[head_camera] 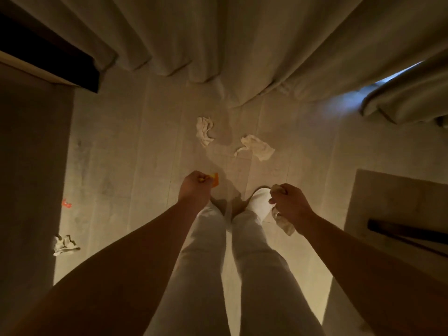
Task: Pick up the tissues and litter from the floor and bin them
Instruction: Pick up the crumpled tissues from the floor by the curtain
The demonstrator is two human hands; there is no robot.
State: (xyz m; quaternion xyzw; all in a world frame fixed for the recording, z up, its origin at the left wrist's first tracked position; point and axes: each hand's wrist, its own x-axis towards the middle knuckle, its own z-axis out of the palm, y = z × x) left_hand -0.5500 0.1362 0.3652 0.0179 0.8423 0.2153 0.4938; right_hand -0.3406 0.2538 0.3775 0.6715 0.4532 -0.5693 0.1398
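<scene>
Your left hand (194, 186) is closed on an orange wrapper scrap (215, 178); your right hand (289, 204) is fisted around a crumpled tissue (283, 220). Two more crumpled tissues (204, 130) (257, 147) lie on the pale floor (121, 146) ahead of your fingers, another tissue (64, 244) and a red scrap (66, 204) off left. They look light, soft and crushable; pinch a raised fold.

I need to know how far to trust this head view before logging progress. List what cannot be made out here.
- Bin: none in the head view, so its place is unknown.
- Orange litter: mostly hidden by the left hand; its kind is unclear.
- Held tissue: partly covered by the right hand.
- Red scrap by the left wall: too small and dim to identify.
- Left foot: hidden behind the left forearm and trouser leg.
</scene>
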